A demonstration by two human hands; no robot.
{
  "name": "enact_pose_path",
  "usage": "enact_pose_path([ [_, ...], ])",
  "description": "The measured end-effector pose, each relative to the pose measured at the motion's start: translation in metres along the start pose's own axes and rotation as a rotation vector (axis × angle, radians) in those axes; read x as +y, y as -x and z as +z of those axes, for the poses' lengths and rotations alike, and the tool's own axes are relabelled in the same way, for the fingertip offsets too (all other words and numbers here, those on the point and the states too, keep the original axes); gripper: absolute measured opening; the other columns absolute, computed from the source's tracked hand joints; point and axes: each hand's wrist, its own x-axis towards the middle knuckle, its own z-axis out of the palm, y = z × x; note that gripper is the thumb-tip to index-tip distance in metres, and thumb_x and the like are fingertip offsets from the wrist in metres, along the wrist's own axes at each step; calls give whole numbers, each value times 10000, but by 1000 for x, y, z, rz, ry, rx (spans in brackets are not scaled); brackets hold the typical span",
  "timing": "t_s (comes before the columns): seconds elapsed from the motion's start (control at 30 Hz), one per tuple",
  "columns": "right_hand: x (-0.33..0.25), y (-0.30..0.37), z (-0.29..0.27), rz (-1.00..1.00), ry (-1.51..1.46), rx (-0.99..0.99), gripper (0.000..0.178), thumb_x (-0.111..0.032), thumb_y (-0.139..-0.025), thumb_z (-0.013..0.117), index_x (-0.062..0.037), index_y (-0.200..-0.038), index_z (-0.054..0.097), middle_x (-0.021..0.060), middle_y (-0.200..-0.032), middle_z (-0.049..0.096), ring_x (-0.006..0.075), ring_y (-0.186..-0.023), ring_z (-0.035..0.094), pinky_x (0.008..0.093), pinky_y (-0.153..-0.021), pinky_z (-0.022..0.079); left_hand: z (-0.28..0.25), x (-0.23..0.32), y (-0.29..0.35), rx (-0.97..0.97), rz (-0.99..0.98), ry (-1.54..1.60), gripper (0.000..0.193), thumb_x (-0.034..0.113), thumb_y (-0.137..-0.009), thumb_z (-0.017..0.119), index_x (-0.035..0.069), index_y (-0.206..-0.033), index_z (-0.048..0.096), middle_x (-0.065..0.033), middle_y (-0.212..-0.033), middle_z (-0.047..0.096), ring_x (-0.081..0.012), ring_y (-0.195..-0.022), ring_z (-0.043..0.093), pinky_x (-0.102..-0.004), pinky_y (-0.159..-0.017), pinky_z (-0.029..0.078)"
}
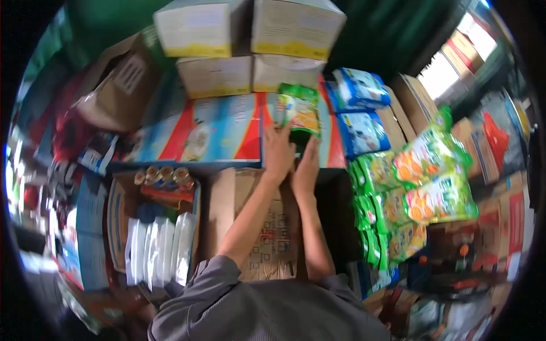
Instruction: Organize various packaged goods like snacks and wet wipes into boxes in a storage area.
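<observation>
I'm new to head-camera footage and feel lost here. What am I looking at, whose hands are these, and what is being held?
There's no machine: these are a person's own bare left hand and right hand. The single picture comes from a fisheye camera worn on the head, looking down, so straight edges bend toward the rim.

Both hands are at the near end of a green pouch and seem to hold it; blur hides the exact grip. Beneath are red-and-blue cartons, with pale boxes stacked at the back. To the right are blue packs and a pile of green pouches. At left, an open cardboard box holds clear packs.
</observation>
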Motion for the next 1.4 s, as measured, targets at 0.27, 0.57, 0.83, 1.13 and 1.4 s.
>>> enact_pose_path([
  [0.27, -65, 40, -129, -157, -183, 144, 582, 0, -920, 655, 34, -1477, 488, 274, -1383, 578, 435, -1245, 594, 466, -1085, 472, -9, 22, -6, 240, -3, 330, 755, -70, -783, 620, 12, -1514, 451, -301, -1427, 447, -463, -1399, 400, -502, -1183, 367],
  [0.57, -4, 66, -316, -104, 133, 1105, 467, 23, -935, 748, 23, -1317, 480, 88, -1084, 576, 157, -964, 533, 321, -893, 482, -29, 99, 32, 50, 508, 545, 435, -133, -739, 531, 19, -1121, 675, -183, -1179, 665, -360, -1177, 609, -428, -984, 494],
  [0.83, 40, 68, -349, 240, -20, 696, 804, -52, -953, 749, -26, -1620, 301, 200, -1537, 519, 279, -1435, 483, 427, -1169, 383, -21, 243, 94, -551, 696, 684, 681, -2, -787, 636, 16, -1458, 516, -209, -1511, 529, -406, -1409, 498, -527, -1196, 384],
  [1.13, 65, 77, -360, 286, 55, 745, 149, -96, -1018, 670, 45, -1068, 674, 95, -988, 744, 129, -882, 685, 292, -796, 545, 3, 266, 108, -716, 761, 476, 769, 147, -916, 636, -75, -1579, 315, -267, -1619, 390, -369, -1508, 399, -531, -1256, 291],
  [1.4, 62, 89, -357, 175, 270, 917, 65, -35, -980, 679, 11, -1017, 651, 116, -915, 731, 157, -798, 696, 294, -689, 536, -7, 268, 112, -722, 799, 536, 829, 180, -896, 694, -11, -1604, 309, -218, -1642, 369, -382, -1529, 357, -569, -1237, 296],
])
